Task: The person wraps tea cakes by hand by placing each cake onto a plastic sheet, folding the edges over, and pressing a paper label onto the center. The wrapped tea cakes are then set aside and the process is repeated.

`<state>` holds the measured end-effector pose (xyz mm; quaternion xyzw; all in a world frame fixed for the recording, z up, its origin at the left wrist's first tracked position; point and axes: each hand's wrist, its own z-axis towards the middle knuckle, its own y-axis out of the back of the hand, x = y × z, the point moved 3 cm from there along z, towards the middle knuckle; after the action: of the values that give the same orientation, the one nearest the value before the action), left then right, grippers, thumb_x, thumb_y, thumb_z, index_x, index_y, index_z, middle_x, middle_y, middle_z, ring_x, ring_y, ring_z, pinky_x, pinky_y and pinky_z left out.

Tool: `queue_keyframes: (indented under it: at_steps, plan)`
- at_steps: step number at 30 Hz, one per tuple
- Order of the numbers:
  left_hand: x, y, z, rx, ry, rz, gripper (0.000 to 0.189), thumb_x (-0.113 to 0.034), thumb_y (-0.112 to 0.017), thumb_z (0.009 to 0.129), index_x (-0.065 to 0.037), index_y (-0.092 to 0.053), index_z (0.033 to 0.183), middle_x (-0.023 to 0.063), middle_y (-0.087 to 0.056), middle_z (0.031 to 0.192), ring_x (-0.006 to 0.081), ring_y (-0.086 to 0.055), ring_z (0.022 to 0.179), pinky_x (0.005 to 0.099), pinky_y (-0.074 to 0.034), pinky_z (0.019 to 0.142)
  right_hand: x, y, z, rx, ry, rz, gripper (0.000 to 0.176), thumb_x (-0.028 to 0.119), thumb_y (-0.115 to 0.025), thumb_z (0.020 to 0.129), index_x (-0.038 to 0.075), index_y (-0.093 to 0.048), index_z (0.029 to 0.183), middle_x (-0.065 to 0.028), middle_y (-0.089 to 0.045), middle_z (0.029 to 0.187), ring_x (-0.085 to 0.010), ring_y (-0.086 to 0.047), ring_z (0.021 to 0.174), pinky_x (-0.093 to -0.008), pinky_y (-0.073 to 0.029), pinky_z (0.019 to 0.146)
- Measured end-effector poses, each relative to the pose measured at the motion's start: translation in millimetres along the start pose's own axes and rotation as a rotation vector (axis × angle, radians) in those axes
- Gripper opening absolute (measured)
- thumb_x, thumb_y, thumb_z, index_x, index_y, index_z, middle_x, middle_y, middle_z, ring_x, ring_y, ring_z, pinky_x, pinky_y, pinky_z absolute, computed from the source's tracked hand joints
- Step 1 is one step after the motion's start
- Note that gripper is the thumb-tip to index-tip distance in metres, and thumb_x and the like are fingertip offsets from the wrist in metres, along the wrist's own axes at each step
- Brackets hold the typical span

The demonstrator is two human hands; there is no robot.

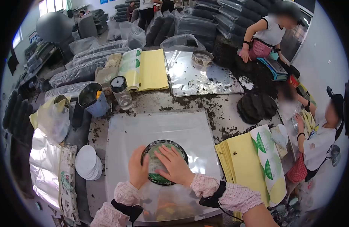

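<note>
A round, flat, dark disc with a green printed label (156,179) lies on a shiny metal sheet (125,147) in front of me. My right hand (174,164) rests across its upper right part, fingers spread over the label. At the disc's left edge is my left hand (137,168), its fingers stretched out and the thumb side facing the disc. Neither hand is closed around anything. The hands cover part of the label, and its print is too small to read.
Yellow sheets (240,162) and green-white printed paper (270,166) lie at right. White round discs (87,162) are stacked at left, below a blue bucket (94,102) and a clear jar (121,94). Dark cakes (257,108) sit at right. Two people (314,140) work there.
</note>
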<state>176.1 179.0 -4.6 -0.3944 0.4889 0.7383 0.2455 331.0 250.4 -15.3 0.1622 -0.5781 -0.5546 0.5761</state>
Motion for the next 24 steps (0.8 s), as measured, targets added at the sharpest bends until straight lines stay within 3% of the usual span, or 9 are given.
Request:
queue_keyframes:
  at_steps: [2,5,6,7,8,11,14,21,24]
  plan:
    - [24,3,-10,0.05,0.378,-0.133,0.033,-0.013,-0.062,0.092,0.001,-0.064,0.122,0.0189,-0.07,0.11,0.0349,-0.067,0.103,0.0386,-0.053,0.088,17,6,-3,0.025,-0.004,-0.133,0.079,0.057,-0.061,0.088,0.013,-0.041,0.149,-0.0251,-0.034,0.154,-0.0432,-0.028,0.144,-0.0638,-0.018,0.115]
    - [9,0,-26,-0.219,-0.011,0.111,0.025,-0.006,-0.065,0.088,-0.002,-0.069,0.112,0.0189,-0.072,0.093,0.0328,-0.071,0.086,0.0383,-0.055,0.075,24,-2,-4,0.225,-0.062,-0.23,0.082,0.059,-0.059,0.087,0.017,-0.035,0.153,-0.0242,-0.027,0.158,-0.0441,-0.022,0.147,-0.0655,-0.017,0.115]
    - [-24,5,-24,-0.298,-0.208,0.169,0.024,-0.004,-0.066,0.086,-0.004,-0.071,0.109,0.0186,-0.072,0.09,0.0323,-0.071,0.083,0.0389,-0.055,0.072,15,-17,-14,0.06,-0.043,-0.205,0.081,0.057,-0.059,0.086,0.015,-0.038,0.152,-0.0256,-0.026,0.157,-0.0443,-0.023,0.146,-0.0624,-0.017,0.117]
    - [-71,6,-20,-0.2,-0.306,0.256,0.024,-0.002,-0.07,0.079,-0.006,-0.073,0.102,0.0156,-0.072,0.085,0.0311,-0.072,0.077,0.0388,-0.055,0.068,1,-35,4,0.485,-0.226,-0.129,0.077,0.053,-0.059,0.087,0.014,-0.039,0.151,-0.0273,-0.029,0.155,-0.0444,-0.027,0.144,-0.0584,-0.019,0.118]
    - [-81,-3,-23,-0.13,-0.405,0.291,0.034,-0.005,-0.073,0.074,-0.004,-0.07,0.107,0.0153,-0.071,0.089,0.0312,-0.07,0.074,0.0379,-0.055,0.063,14,-23,-5,-0.099,0.032,-0.306,0.071,0.05,-0.059,0.088,0.011,-0.047,0.145,-0.0303,-0.039,0.148,-0.0439,-0.034,0.14,-0.0532,-0.025,0.116]
    - [-106,-4,-21,0.194,-0.323,0.287,0.042,-0.014,-0.069,0.084,-0.009,-0.064,0.125,0.0198,-0.068,0.107,0.0382,-0.066,0.092,0.0458,-0.053,0.08,-1,-2,-16,-0.111,-0.096,-0.092,0.076,0.042,-0.063,0.085,0.01,-0.039,0.15,-0.026,-0.031,0.155,-0.0407,-0.026,0.147,-0.0538,-0.017,0.119]
    - [-133,5,-26,0.215,-0.217,0.353,0.025,-0.01,-0.06,0.084,-0.009,-0.072,0.106,0.0195,-0.07,0.09,0.0387,-0.067,0.08,0.0471,-0.053,0.071,-42,-36,-19,-0.377,-0.165,0.015,0.066,0.045,-0.061,0.087,0.013,-0.047,0.143,-0.0253,-0.04,0.149,-0.0408,-0.033,0.141,-0.0521,-0.024,0.117]
    - [-129,49,-41,0.4,-0.033,0.748,0.023,-0.012,-0.061,0.081,-0.006,-0.075,0.097,0.0218,-0.069,0.083,0.0411,-0.067,0.078,0.0482,-0.053,0.07,32,-76,-24,-0.004,0.07,0.246,0.059,0.04,-0.063,0.087,0.011,-0.052,0.137,-0.023,-0.049,0.139,-0.0397,-0.043,0.13,-0.0509,-0.033,0.108]
    - [-79,68,-55,0.243,0.027,0.595,0.024,-0.015,-0.061,0.085,-0.005,-0.074,0.102,0.021,-0.071,0.084,0.0407,-0.069,0.081,0.0465,-0.054,0.072,41,-82,-25,0.034,0.117,0.279,0.056,0.038,-0.064,0.088,0.01,-0.055,0.134,-0.022,-0.053,0.134,-0.0392,-0.048,0.125,-0.0504,-0.037,0.104]
